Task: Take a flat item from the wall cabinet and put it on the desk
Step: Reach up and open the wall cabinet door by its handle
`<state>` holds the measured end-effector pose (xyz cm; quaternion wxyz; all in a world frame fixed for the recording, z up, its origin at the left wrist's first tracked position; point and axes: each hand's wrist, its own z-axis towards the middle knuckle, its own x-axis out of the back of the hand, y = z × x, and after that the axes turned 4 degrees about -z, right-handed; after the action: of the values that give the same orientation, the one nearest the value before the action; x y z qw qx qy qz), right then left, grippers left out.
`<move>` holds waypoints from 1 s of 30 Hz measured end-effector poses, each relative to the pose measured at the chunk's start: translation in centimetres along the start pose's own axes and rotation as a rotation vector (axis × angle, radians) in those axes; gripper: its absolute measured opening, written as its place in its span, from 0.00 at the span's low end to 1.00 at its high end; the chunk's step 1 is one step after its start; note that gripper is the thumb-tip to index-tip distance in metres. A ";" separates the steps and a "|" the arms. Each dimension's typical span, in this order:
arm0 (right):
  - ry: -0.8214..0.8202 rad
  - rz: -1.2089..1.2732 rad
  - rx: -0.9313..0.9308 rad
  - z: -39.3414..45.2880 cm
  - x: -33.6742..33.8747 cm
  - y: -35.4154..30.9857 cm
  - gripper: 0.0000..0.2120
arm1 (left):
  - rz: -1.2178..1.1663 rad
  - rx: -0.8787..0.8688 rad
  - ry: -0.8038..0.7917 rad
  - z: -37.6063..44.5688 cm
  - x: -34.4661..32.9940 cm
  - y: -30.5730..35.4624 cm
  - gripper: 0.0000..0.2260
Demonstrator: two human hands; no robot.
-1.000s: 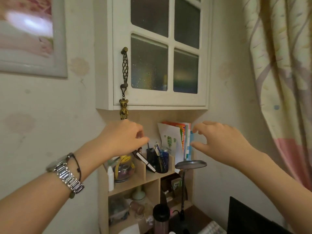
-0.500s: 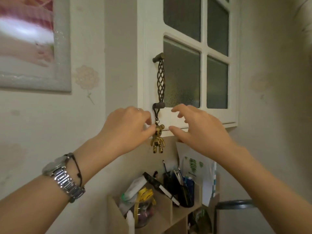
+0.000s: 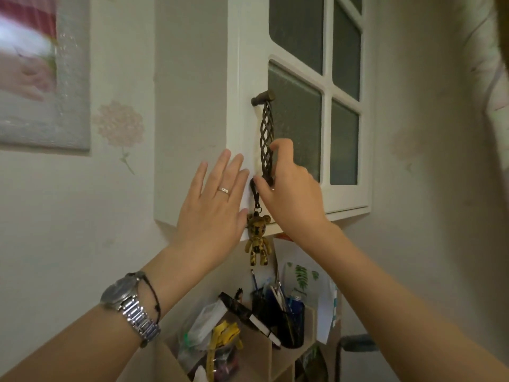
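A white wall cabinet (image 3: 190,106) hangs ahead, its frosted-glass door (image 3: 344,199) closed. A dark twisted metal handle (image 3: 265,128) runs down the door's left edge, with a small spotted bear charm (image 3: 257,239) hanging from its lower end. My right hand (image 3: 292,194) is shut on the lower part of the handle. My left hand (image 3: 212,210) lies flat with fingers spread against the cabinet's side and front corner, holding nothing. The frosted glass hides what is inside the cabinet.
Below the cabinet stands a wooden shelf unit (image 3: 259,351) with a dark pen cup (image 3: 292,323), a leaning book, bags and papers (image 3: 311,282). A framed picture (image 3: 41,78) hangs on the left wall. A curtain edge (image 3: 495,64) shows at the upper right.
Both hands rose from below the cabinet to its door. My right hand closed on the handle, and my left hand opened flat against the cabinet corner. The view tilted upward.
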<state>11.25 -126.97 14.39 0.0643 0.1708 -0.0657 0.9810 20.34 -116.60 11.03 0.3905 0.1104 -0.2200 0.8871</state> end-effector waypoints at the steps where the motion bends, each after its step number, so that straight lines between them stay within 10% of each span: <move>1: -0.003 0.024 -0.005 0.1 -0.1 0.1 0.19 | 0.009 0.004 0.007 0.0 -0.2 -0.1 0.25; 17: 0.003 0.124 -0.003 -1.4 3.3 1.2 0.20 | -0.229 0.003 -0.018 -0.2 1.6 0.9 0.27; 30: -0.032 0.271 -0.088 -5.4 15.7 8.2 0.19 | -0.890 -0.131 0.169 1.8 5.2 12.0 0.39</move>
<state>-6.41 -132.59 13.89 -0.0625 0.1731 -0.1320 0.9740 7.97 -121.28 10.88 0.7563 0.0966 -0.1740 0.6233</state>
